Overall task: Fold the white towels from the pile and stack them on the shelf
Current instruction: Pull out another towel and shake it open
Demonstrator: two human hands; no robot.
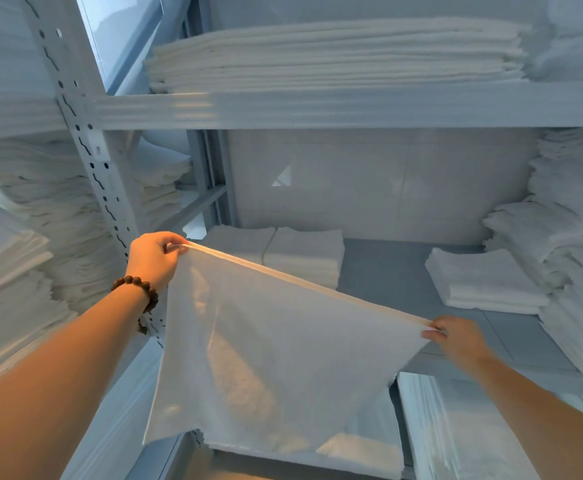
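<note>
A white towel (276,358) hangs spread out in the air in front of the middle shelf (387,271). My left hand (155,258) pinches its upper left corner, raised high; a beaded bracelet sits on that wrist. My right hand (456,336) pinches the upper right corner, lower down, so the top edge slants down to the right. On the shelf behind the towel lie two low stacks of folded towels (300,252) side by side, and a third folded stack (484,280) lies to the right.
A long stack of folded linen (335,53) fills the upper shelf. Tall piles (577,220) rise at the right, and more piles (41,209) at the left behind a perforated metal upright (92,143). White linen (456,427) lies on the level below.
</note>
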